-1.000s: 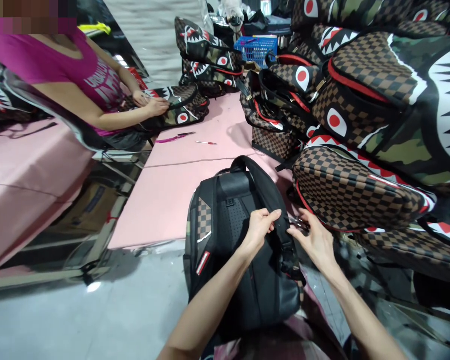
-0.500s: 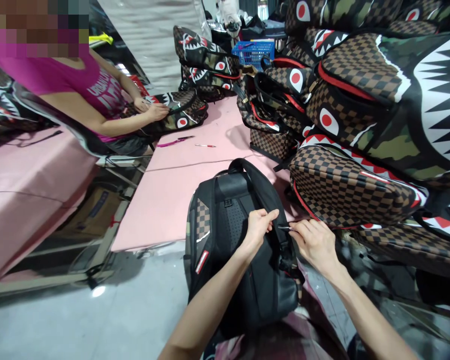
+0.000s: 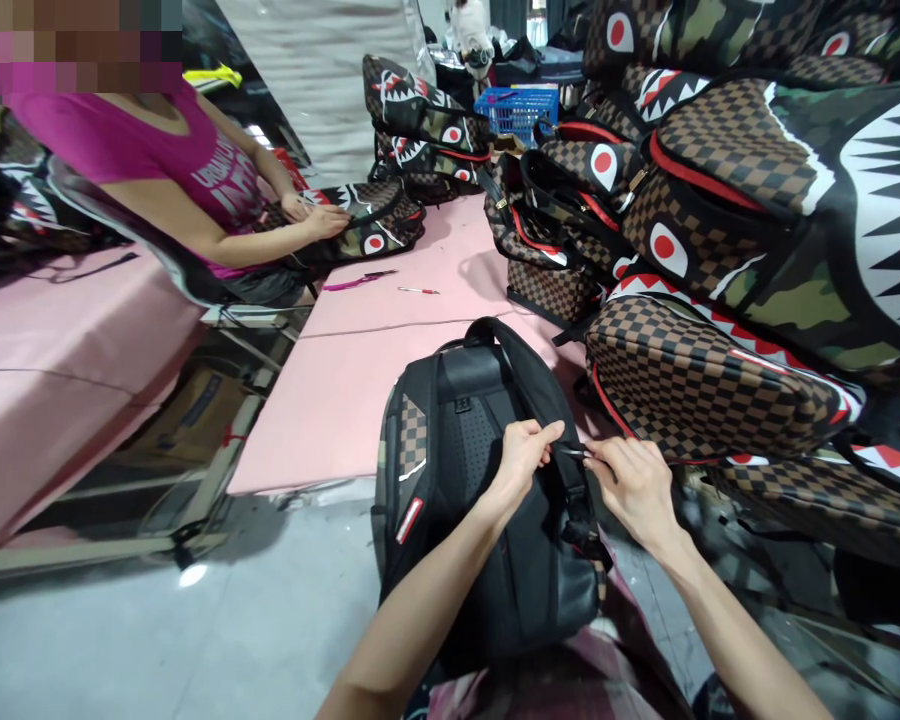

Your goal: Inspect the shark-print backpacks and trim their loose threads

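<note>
Lower centre: left hand (image 3: pixel 523 455) pinches the black backpack's (image 3: pixel 487 500) shoulder strap (image 3: pixel 551 420) taut, steadying it; right hand (image 3: pixel 634 485) fingers clamp small snips (image 3: pixel 576 453) at it.

A black mesh-backed backpack (image 3: pixel 487 480) with brown checkered side panels lies on a pale pink table (image 3: pixel 360 370). Beside it, brown checkered camouflage shark-mouth backpacks (image 3: pixel 720 290) show red-and-white eyes.

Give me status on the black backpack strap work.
In hand: left hand pinches the shoulder strap of the black backpack; right hand brings a small metal tool to it. Done: can't tell. Left: stacked shark-print backpacks wait alongside, state unclear.
</note>
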Action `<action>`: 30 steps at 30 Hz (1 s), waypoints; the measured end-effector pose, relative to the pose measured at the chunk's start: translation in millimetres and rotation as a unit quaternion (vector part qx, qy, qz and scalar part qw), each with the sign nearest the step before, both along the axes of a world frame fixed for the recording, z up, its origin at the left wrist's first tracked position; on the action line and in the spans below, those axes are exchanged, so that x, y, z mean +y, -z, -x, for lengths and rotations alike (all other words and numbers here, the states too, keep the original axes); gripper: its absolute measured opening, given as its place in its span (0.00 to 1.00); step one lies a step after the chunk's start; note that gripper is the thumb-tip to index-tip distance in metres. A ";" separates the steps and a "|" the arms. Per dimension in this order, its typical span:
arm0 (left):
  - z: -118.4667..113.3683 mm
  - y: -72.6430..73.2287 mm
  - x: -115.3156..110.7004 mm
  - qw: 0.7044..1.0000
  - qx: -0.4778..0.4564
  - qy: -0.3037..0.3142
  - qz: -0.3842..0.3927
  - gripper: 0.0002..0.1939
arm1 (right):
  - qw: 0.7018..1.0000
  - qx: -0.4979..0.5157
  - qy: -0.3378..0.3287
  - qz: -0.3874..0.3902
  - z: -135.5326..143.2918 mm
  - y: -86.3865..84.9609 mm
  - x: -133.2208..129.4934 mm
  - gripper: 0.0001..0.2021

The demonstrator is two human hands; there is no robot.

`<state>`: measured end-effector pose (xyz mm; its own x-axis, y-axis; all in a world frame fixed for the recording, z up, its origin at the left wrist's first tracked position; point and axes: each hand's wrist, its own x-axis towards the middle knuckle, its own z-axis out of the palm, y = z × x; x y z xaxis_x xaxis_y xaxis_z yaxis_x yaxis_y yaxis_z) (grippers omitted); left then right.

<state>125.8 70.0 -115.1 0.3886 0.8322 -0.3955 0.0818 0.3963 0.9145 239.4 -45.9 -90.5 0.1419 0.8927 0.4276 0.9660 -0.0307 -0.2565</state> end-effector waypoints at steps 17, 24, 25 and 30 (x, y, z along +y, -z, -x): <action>18.7 1.4 -3.8 0.993 0.061 0.062 -0.081 0.14 | 0.973 0.211 -0.028 0.086 -22.4 -4.4 -31.6 0.10; 143.5 2.5 -2.1 0.744 0.478 0.058 -0.463 0.39 | 0.865 0.494 0.078 0.043 -8.5 -9.4 0.4 0.17; 161.4 3.9 8.7 0.738 0.494 0.043 -0.458 0.37 | 0.852 0.519 0.046 0.053 5.3 -10.8 17.1 0.16; 205.2 -15.4 108.4 0.795 0.391 -0.060 -0.460 0.24 | 0.779 0.604 -0.141 0.093 75.4 -7.4 149.8 0.20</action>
<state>-79.3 178.4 -99.7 0.2188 0.9218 0.3199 0.7796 -0.3624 0.5108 164.1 103.9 -83.1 0.1275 0.9918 -0.0060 -0.0027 -0.0057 -1.0000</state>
